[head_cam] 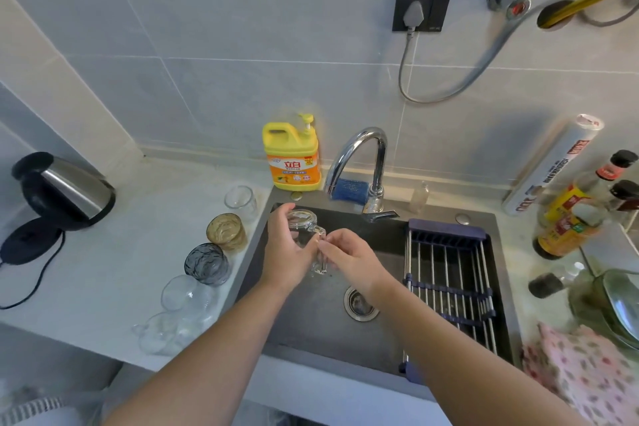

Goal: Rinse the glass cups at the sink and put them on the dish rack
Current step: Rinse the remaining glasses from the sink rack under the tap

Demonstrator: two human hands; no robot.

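Over the back left part of the sink [311,322], the left hand [288,249] wraps its fingers around a clear glass mug [304,220], tilted on its side, while the right hand [349,259] pinches the mug's handle. The faucet [366,156] stands at the sink's back edge. The dish rack [446,266] spans the sink's right side. On the counter [121,270] along the sink's left edge stand a clear glass [241,199], an amber glass [226,231], a grey-blue glass [206,263] and two more clear cups [185,294] toward the front edge.
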